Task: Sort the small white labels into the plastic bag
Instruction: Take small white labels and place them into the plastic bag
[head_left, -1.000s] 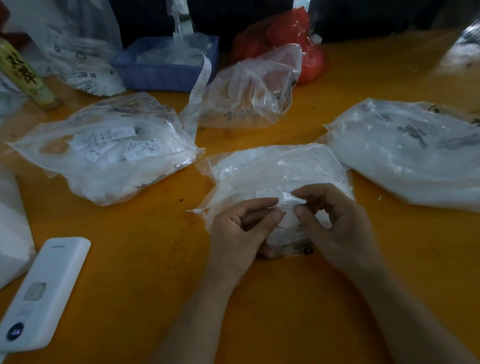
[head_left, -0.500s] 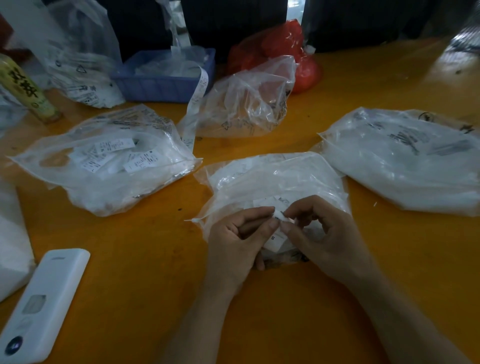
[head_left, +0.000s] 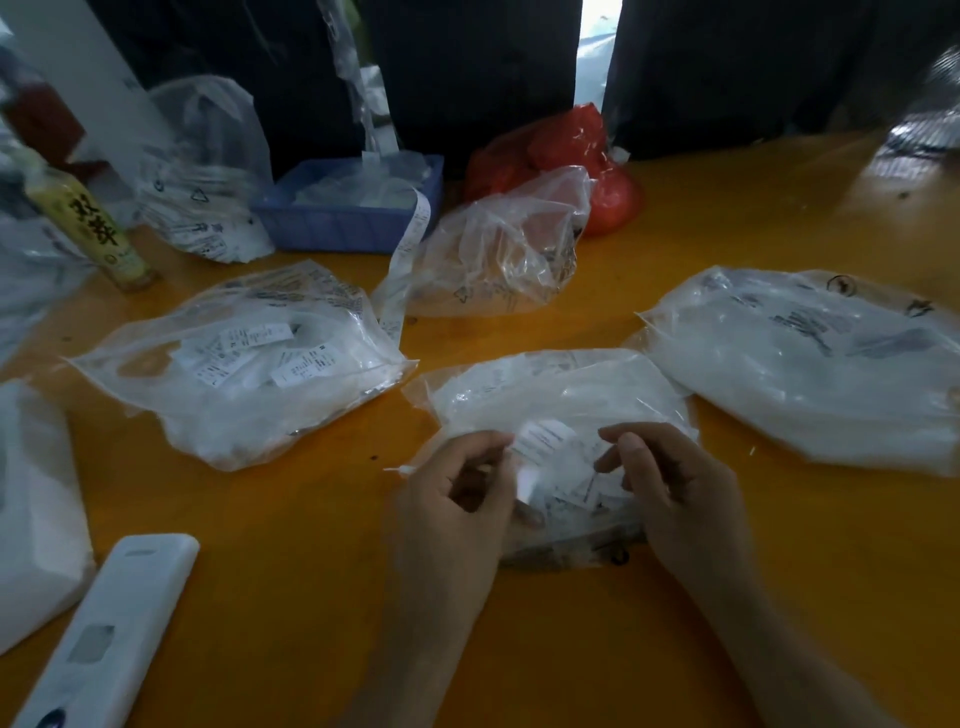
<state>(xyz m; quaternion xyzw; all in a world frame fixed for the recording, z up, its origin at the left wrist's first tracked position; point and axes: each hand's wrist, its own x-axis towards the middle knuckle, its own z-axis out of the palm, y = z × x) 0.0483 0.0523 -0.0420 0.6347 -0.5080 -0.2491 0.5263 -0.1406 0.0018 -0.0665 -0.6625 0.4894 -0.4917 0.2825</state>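
Head view is showing that my two hands are now apart, while half a second ago their fingertips were meeting on one small label. My left hand (head_left: 457, 499) is curling its fingers and pinching a white label (head_left: 540, 441) at its edge, over the mouth of the clear plastic bag (head_left: 561, 395) lying just before me. My right hand (head_left: 675, 488) is hanging with loosely bent fingers and I am seeing nothing between them; it is resting on the bag's near end. I am judging that the label is separated and is going into the bag next, where more labels are already lying.

I am working on an orange table (head_left: 291, 571). A second bag with printed labels (head_left: 244, 364) is lying to the left, a fuller white bag (head_left: 810, 364) to the right. Behind are standing a blue basket (head_left: 348, 213), a red bag (head_left: 566, 150) and a yellow bottle (head_left: 88, 223). A white device (head_left: 109, 639) is lying near my left arm. The room behind is dark.
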